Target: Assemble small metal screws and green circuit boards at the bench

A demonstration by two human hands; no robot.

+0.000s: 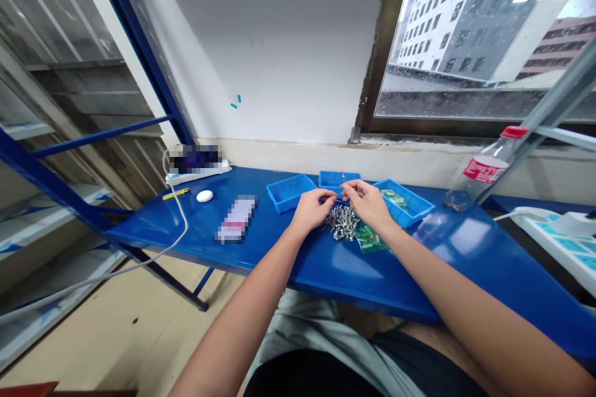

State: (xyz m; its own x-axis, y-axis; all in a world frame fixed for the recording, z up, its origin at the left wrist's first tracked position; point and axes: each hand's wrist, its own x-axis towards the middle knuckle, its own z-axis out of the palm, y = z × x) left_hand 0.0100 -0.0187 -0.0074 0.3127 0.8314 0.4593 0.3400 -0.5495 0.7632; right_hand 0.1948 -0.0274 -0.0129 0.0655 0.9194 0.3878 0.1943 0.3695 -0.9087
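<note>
My left hand (313, 208) is closed in a pinch at the left edge of a pile of small shiny metal parts (343, 224). What its fingertips hold, if anything, is too small to make out. Facing it, my right hand (367, 203) also pinches, thumb and forefinger together above the pile. A thin, reddish sliver shows by its fingertips, but I cannot tell what it is. Green circuit boards (370, 240) lie on the blue table (344, 267), partly under my right wrist and touching the pile.
Behind my hands stand a left blue bin (279, 200), a middle blue bin (338, 176) and a right blue bin (416, 214) holding green boards. Leftward lie a phone (237, 218), a white oval object (205, 196) and a yellow-handled tool (177, 193). A plastic bottle (487, 167) stands right.
</note>
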